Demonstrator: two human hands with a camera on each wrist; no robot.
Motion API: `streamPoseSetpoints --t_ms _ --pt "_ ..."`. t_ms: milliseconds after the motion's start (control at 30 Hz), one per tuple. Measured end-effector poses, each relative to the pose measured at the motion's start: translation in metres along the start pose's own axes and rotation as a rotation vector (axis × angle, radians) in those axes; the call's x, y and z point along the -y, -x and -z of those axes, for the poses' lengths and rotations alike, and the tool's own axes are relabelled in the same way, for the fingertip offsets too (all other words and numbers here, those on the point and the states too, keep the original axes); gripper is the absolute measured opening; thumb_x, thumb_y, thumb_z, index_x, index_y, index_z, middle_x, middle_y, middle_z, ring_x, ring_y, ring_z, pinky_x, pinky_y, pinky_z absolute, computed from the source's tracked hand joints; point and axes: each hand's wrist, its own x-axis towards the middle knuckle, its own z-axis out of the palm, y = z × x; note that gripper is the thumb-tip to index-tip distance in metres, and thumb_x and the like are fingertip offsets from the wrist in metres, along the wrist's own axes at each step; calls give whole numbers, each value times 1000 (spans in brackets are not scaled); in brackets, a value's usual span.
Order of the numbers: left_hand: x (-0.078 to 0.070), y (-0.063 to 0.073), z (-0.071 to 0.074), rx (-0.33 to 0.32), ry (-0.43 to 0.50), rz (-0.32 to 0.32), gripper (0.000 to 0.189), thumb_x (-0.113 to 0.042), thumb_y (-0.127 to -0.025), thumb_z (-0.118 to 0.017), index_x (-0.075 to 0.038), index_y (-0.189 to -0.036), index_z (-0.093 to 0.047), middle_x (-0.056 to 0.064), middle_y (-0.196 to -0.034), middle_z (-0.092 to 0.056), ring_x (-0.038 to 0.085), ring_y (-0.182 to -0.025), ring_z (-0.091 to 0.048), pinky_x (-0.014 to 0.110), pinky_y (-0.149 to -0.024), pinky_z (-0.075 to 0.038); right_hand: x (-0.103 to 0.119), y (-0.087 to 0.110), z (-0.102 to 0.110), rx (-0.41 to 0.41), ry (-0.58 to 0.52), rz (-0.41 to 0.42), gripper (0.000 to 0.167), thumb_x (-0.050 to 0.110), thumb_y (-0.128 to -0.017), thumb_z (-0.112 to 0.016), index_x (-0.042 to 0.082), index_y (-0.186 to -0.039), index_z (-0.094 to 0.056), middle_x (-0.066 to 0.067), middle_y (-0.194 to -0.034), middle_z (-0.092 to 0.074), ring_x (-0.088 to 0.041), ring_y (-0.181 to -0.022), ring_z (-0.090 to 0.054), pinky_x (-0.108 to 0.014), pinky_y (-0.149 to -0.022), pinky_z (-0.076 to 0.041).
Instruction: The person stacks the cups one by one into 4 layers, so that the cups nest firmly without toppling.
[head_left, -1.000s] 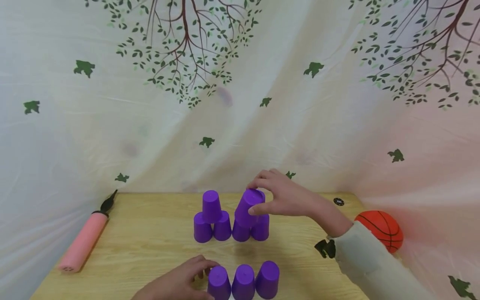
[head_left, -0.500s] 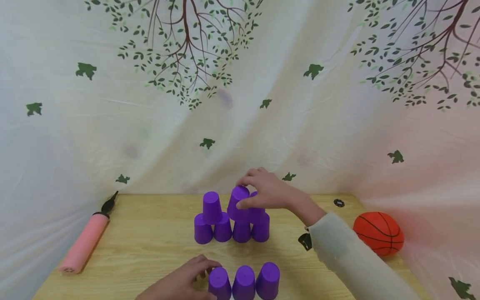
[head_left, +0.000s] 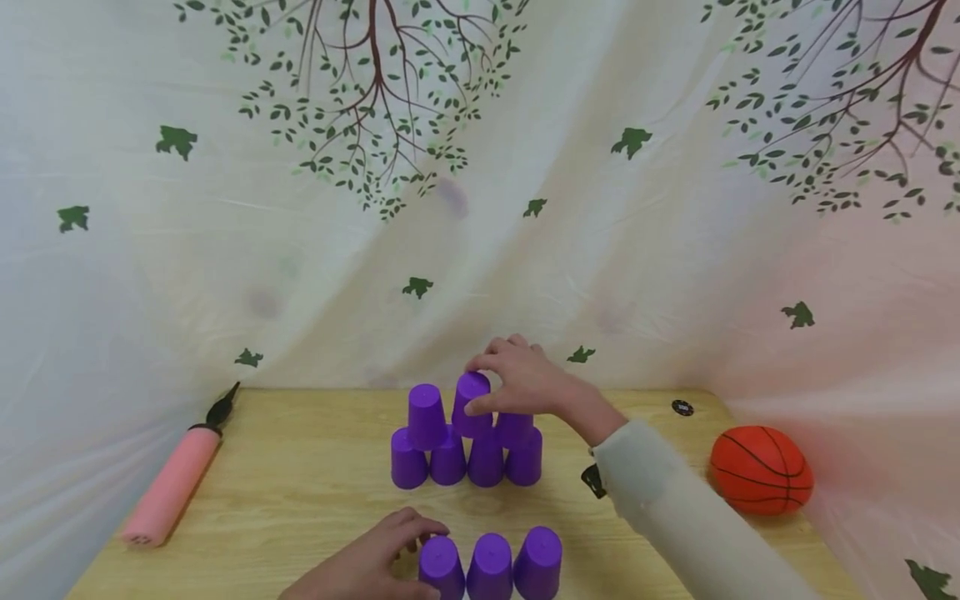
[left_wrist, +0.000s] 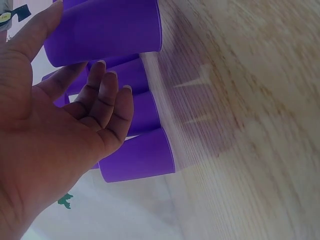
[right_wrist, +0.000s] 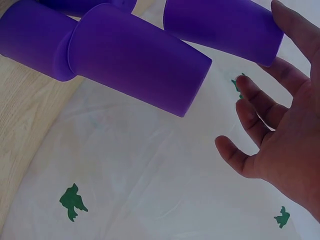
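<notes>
A tapered purple plastic cup (head_left: pixel 468 392) is being pinched mouth-down by the right hand (head_left: pixel 517 379) above and between matching upper cups (head_left: pixel 426 417), a front cup (head_left: pixel 442 568) by the left hand (head_left: pixel 367 560).

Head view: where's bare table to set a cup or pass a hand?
A broad bare patch lies between the pink pump and stacked cups; a narrower strip between those and the front three cups. Also bare: right of the stack, toward the black chip. Crowded: stack top, where the right hand grips a cup; front left, by the left hand.
</notes>
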Motion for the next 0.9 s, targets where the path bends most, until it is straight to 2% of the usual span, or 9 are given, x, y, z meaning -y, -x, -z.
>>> streamPoseSetpoints --t_ms 367,567,767,900 --pt "0 1 -2 1 15 -15 49 -42 -89 -75 -28 -133 -59 -10 -116 -56 6 -105 -51 28 -85 -50 1 -8 -12 29 54 -32 58 57 -84 -72 26 -133 -65 -9 -133 -56 -32 -127 -44 -55 -99 -38" --pt "2 2 -3 7 9 -35 50 -42 -89 -74 -26 -134 -59 -10 -114 -56 6 -104 -51 27 -84 -49 2 -11 -16 52 74 -44 59 58 -84 -72 27 -134 -64 -8 -133 -56 -32 -126 -44 -55 -99 -38" --pt "3 3 -2 1 15 -17 46 -42 -89 -74 -33 -132 -59 -12 -114 -57 7 -104 -51 27 -84 -49 0 -13 -18 56 81 -52 59 59 -84 -71 28 -134 -64 -9 -134 -55 -33 -128 -43 -56 -99 -38" --pt "4 3 -1 -5 4 -10 48 -45 -89 -74 -32 -132 -59 -12 -114 -57 7 -104 -51 27 -85 -49 0 -14 -18 61 86 -54 60 60 -85 -70 28 -135 -63 -9 -135 -55 -33 -129 -43 -56 -100 -38"
